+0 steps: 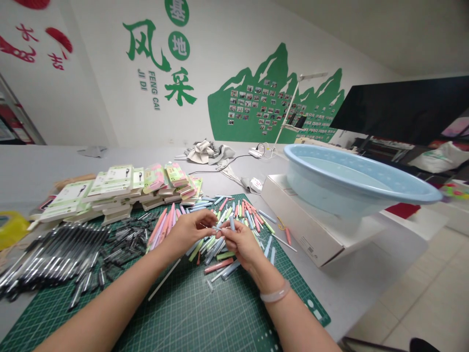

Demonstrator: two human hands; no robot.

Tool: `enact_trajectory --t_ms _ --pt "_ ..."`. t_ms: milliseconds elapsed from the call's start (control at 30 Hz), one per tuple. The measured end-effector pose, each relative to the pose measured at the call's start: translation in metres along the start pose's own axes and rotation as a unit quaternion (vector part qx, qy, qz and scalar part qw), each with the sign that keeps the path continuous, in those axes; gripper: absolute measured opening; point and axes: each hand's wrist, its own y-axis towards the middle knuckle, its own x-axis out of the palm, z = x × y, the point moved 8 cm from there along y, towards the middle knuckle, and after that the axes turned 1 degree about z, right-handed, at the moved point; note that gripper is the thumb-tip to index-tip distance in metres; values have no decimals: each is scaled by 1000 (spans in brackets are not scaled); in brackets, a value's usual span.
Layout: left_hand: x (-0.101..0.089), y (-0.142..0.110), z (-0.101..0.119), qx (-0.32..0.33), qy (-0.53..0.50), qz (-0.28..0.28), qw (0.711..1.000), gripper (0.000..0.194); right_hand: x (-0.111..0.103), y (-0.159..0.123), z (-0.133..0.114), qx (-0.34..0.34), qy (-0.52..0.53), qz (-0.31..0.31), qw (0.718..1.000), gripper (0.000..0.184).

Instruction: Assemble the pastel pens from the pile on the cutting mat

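Observation:
Above a green cutting mat (pixel 190 313), my two hands meet over a heap of pastel pen parts (pixel 216 250). My right hand (pixel 242 243) is closed on a blue pen part (pixel 232 223), a short tube standing up from the fingers. The fingers of my left hand (pixel 191 227) are pinched against the right fingertips. A small pale piece shows between the fingertips, too small to make out. Pink and lilac pen barrels (pixel 164 225) lie beside my left wrist. A white thin stick (pixel 164 279) rests on the mat below that wrist.
On the left are clear black pens (pixel 62 254), black caps (pixel 130 237) and stacked boxes (pixel 113 183). A blue basin (pixel 351 188) sits on a white box (pixel 308 225) at right. Cloths (pixel 207 151) and a cable (pixel 220 165) lie at the back.

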Motion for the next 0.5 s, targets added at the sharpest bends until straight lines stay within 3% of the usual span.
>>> enact_trajectory --t_ms 133,300,500 --pt "1 -1 -5 -23 -95 12 995 25 1 -2 0 19 51 8 998 23" --pt "-3 -3 -14 -73 -100 56 991 16 1 -2 -3 8 44 18 999 23" --pt "-4 -6 -10 -58 -83 78 992 13 5 -3 -1 6 44 5 999 20"
